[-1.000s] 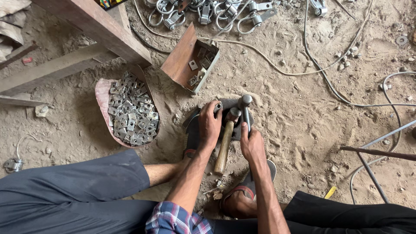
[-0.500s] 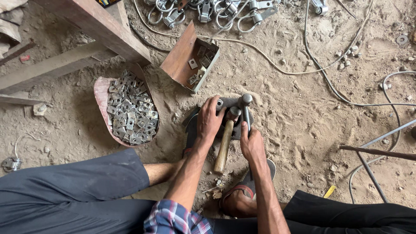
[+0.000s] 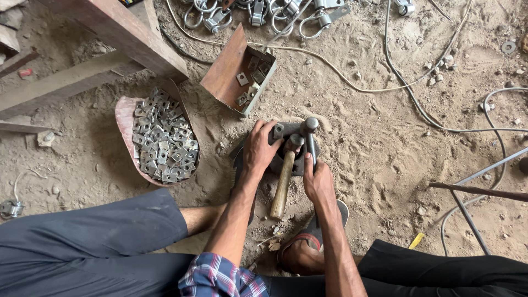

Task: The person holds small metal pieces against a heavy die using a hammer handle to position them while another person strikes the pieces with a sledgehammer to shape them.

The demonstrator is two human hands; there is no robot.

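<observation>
hammer (image 3: 284,179) with a wooden handle lies between my 2 hands on the sandy floor (image 3: 385,148); looks head-heavy and stiff, best gripped low on the handle. left hand (image 3: 258,149) presses a small square plate (image 3: 278,131) onto the dark steel block (image 3: 300,144), fingers curled; right hand (image 3: 318,179) is closed around an upright metal rod (image 3: 309,140).

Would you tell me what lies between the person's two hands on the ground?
In the head view, a hammer with a wooden handle lies between the left hand and the right hand, its head on the dark metal block.
</observation>
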